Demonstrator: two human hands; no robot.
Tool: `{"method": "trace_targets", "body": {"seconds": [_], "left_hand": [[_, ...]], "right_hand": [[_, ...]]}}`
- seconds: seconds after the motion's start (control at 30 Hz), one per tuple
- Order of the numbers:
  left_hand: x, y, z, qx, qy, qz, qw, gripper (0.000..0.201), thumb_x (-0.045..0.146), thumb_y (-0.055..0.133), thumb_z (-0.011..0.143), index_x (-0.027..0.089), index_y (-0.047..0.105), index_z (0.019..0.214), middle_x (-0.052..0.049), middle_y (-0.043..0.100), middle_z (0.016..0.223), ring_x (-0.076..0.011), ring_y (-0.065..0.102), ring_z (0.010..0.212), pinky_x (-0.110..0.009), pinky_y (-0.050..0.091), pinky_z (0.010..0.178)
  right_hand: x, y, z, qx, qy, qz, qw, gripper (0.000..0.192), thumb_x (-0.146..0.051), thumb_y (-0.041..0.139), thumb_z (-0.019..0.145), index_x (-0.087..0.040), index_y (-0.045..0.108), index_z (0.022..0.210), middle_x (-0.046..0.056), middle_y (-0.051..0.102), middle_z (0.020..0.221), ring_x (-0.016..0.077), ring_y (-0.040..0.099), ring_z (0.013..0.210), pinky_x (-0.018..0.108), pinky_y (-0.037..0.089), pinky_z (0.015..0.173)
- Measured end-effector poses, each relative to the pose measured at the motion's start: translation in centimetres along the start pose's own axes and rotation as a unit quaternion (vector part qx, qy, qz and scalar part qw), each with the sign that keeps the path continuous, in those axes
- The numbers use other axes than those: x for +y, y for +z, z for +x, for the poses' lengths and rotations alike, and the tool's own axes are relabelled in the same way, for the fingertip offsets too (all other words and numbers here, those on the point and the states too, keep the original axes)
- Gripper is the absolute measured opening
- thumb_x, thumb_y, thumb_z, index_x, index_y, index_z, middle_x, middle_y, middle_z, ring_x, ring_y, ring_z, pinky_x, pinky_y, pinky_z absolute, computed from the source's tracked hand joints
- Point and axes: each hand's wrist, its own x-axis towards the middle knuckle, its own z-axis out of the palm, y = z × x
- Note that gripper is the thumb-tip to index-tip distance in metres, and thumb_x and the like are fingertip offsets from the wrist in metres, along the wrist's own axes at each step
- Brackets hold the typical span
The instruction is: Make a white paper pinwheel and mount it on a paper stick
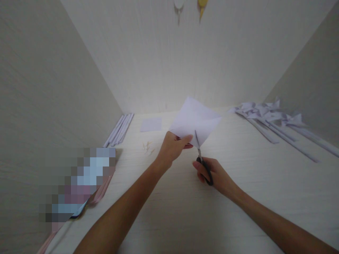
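My left hand [176, 145] pinches a square white sheet of paper [194, 113] by its lower left edge, thumb on top. The sheet is held up off the table with one corner pointing toward me. In my right hand [212, 173] is a pair of scissors [200, 155] with black handles, my fingers wrapped through the loops. The blades reach up over the near corner of the paper, one blade showing on its upper face. How far the paper is cut I cannot tell.
Another paper square [151, 124] lies behind my left hand, near small pale pins or sticks [148, 146]. Rolled paper tubes [120, 128] rest at the left wall. Several paper pinwheels [265, 111] with sticks lie at the right. A pixelated object [87, 176] leans at left. Two hooks [202, 7] hang on the wall.
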Motion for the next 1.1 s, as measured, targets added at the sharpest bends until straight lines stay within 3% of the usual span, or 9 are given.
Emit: {"method": "trace_targets", "body": {"seconds": [1.1], "left_hand": [[-0.15,0.23,-0.08,-0.004,-0.007,0.000,1.000,0.018,0.016,0.064,0.058,0.010,0.062,0.075,-0.003,0.065,0.070,-0.0113,0.059,0.058,-0.025,0.053,0.057]], "right_hand": [[0.02,0.00,0.21,0.010,-0.002,0.000,1.000,0.042,-0.052,0.043,0.074,-0.018,0.039,0.050,-0.003,0.043,0.039,0.0067,0.036,0.036,0.021,0.028,0.039]]}}
